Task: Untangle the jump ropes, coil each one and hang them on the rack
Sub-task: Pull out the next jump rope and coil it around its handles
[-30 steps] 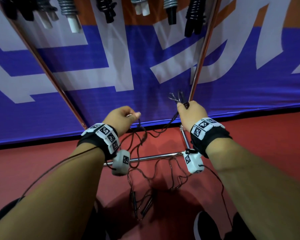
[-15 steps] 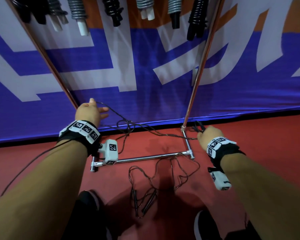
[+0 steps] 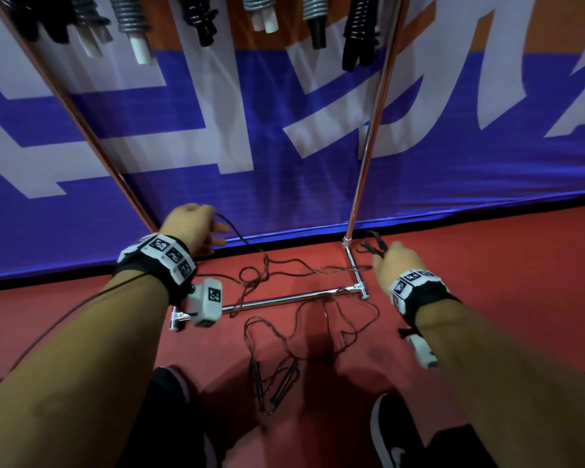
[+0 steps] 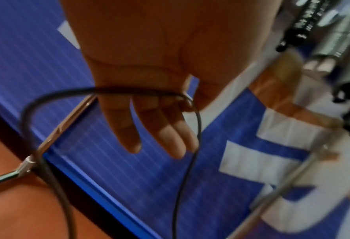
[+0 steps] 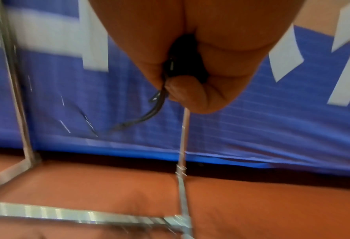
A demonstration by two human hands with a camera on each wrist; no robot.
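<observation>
Currently, both hands are spread wide apart above the red floor (image 3: 487, 265), in front of the blue-and-white banner (image 3: 250, 197). The left hand (image 3: 191, 228) has its fingers (image 4: 163, 129) extended and relaxed, with the thin black jump rope cord (image 3: 284, 265) draped across them and hanging down on both sides. The right hand (image 3: 397, 265) is clenched around a gathered bunch of the same cord (image 5: 159, 95), with short loops protruding beyond the knuckles. Between the hands the cord sags loosely, with a tangle left of centre, above the chrome base bar of the rack (image 3: 284, 300). More cord lies in loose loops on the floor on the near side of the bar, ending in two black handles (image 3: 274, 383) lying side by side between the person's shoes (image 3: 392, 434). Coiled ropes (image 3: 196, 15) hang from the rack overhead.
</observation>
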